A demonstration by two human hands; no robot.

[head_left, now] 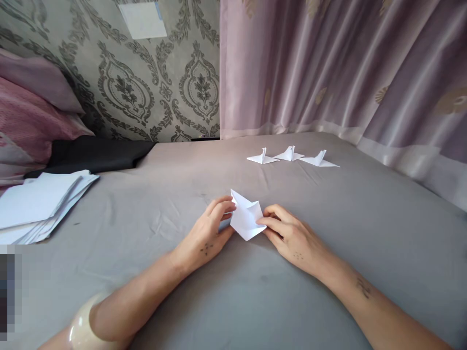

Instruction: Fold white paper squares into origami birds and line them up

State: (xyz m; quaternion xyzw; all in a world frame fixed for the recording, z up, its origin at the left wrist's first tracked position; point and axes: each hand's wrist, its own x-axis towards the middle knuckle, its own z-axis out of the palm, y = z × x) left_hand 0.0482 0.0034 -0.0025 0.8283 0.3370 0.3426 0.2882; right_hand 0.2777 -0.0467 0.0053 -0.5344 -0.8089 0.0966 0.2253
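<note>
A partly folded sheet of white paper (245, 218) is held between my two hands, just above or on the grey sheet-covered surface (233, 301). My left hand (215, 223) grips its left edge, fingers on the front and thumb low. At its right corner, my right hand (284, 226) pinches the paper between fingertips and thumb. One tall point stands up at the upper left of the paper, and a shorter flap rises at the right. Both thumbs are partly hidden.
Three folded white paper birds, left (262, 158), middle (290, 154) and right (320, 159), sit in a row at the back right. A stack of white paper (40, 201) lies at the left, near a black cloth (98, 153). Pink curtains (292, 68) hang behind.
</note>
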